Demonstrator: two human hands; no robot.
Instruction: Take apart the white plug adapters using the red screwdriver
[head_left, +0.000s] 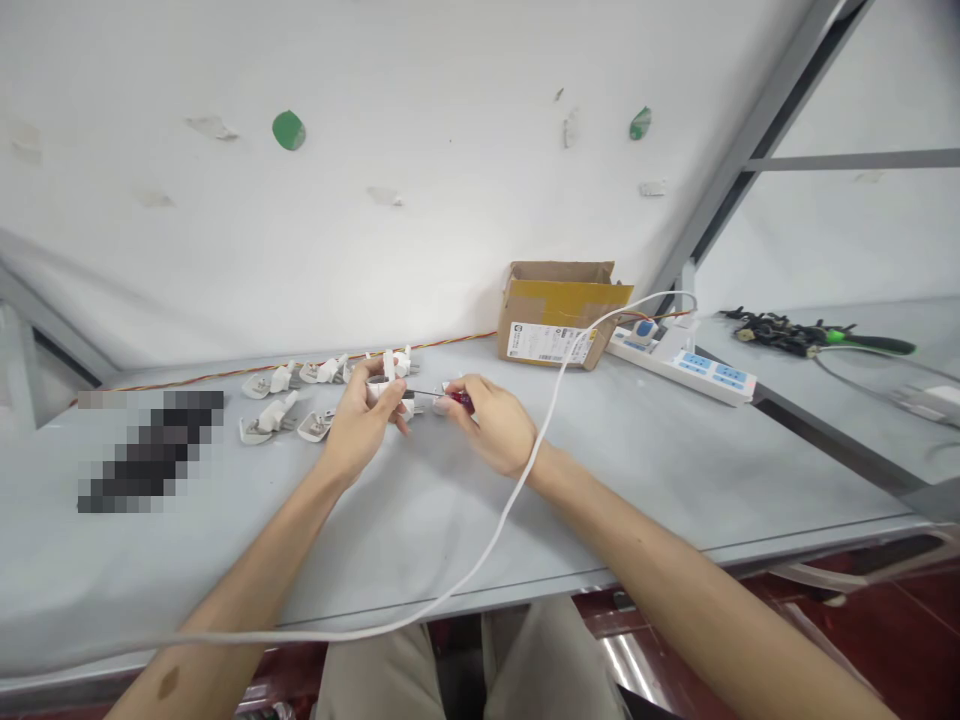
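Observation:
My left hand (362, 415) is closed around a white power plug (380, 390), held just above the table and partly hidden by the fingers. In my right hand (496, 420) is a screwdriver (460, 401) with a dark red handle. Its thin shaft points left and its tip reaches the plug in my left hand. Around and behind my left hand lie several white plugs with their covers opened, such as one plug (270, 418) at the left and another (277, 380) behind it. More white parts sit partly hidden behind my hands.
A cardboard box (551, 310) stands by the wall, beside a white power strip (682, 366). A white cable (487, 550) crosses in front of my right wrist and left forearm. Black parts (780, 332) and a green-and-black tool (874, 342) lie far right. The table's front edge (480, 608) is near my lap.

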